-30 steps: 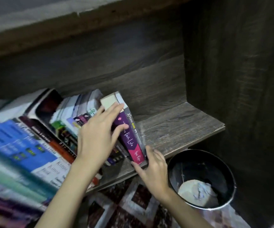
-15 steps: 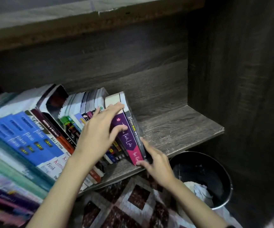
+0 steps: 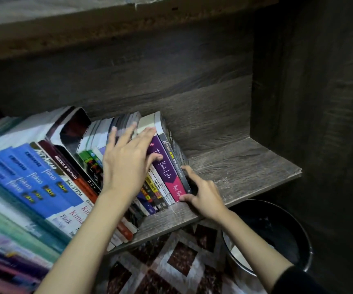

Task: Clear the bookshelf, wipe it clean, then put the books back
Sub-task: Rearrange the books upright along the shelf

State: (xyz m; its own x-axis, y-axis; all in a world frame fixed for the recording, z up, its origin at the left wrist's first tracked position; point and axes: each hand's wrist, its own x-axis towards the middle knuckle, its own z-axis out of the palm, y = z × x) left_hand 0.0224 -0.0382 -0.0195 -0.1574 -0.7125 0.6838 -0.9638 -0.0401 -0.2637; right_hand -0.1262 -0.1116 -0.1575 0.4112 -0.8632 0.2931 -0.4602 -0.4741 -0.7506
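A dark wooden shelf point(image 3: 245, 166) carries a row of books leaning left. At the row's right end stand a purple-and-pink book point(image 3: 167, 175) and a thin dark book point(image 3: 174, 160). My left hand point(image 3: 129, 160) lies flat with spread straight fingers over the spines and tops of these end books. My right hand point(image 3: 203, 194) is at the foot of the last books, its fingers curled round their lower right corner. Blue books point(image 3: 33, 179) fill the left part of the row.
A black round bin point(image 3: 294, 247) with pale rubbish inside stands on the floor below the shelf's right end. A patterned brown-and-white floor covering point(image 3: 171, 262) lies beneath. The cabinet's side wall point(image 3: 309, 102) closes the right. Bare shelf board lies right of the books.
My left hand slid up over the book tops, fingers spreading. My right hand moved up from the shelf edge to grip the foot of the last books. The books stand a little more upright.
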